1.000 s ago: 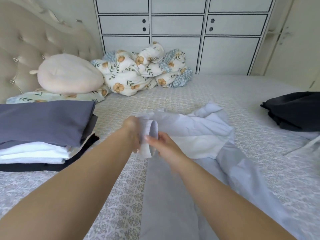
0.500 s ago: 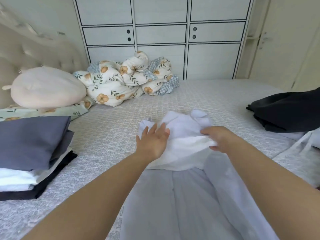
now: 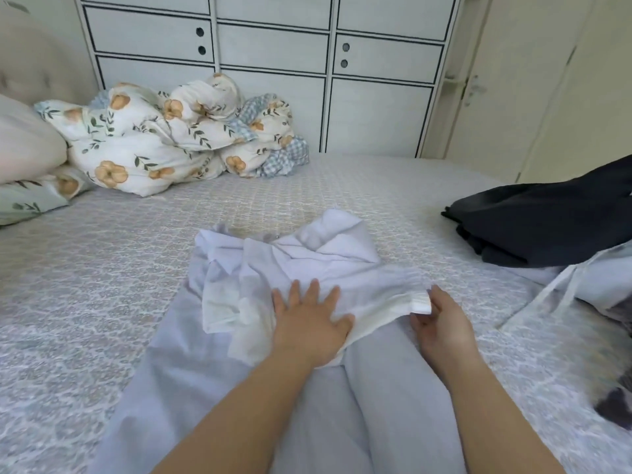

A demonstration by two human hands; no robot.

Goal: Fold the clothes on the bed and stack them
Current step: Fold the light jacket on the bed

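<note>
A: Where are the fingers rn?

B: Left hand is flat, fingers spread and straight, pressing down on the white top part of the trousers. Right hand is at the white waistband corner, fingers loosely curved w/ the tips touching the edge. Can't tell if it's a real pinch or just a touch.

A: So which way does the garment lie from them?

B: The bunched white part sits under the left palm and runs away from the fingertips, toward the far side of the bed. The pale legs run the other way, back under both forearms toward the person. So the long axis is near-to-far, roughly in line w/ the arms.

A: And side to side?

B: Waistband runs across, from the left hand's thumb side over to the right fingertips. Left of the left hand the fabric is crumpled, a pocket lining showing, I think. Beyond the fingertips it's still lumpy.

A: Which hand's better placed for the next bit?

B: My guess: left is the anchor, right is nearer the free edge, so the right would pull that band out straight or bring it across. Needs smoothing before any fold, imo.

A: Anything else nearby?

B: Right of the right hand, well apart, a dark pile and another pale garment just beside it. Far past the fingertips, a flowered quilt heaped by the cupboards. No folded stack in view from here.
</note>
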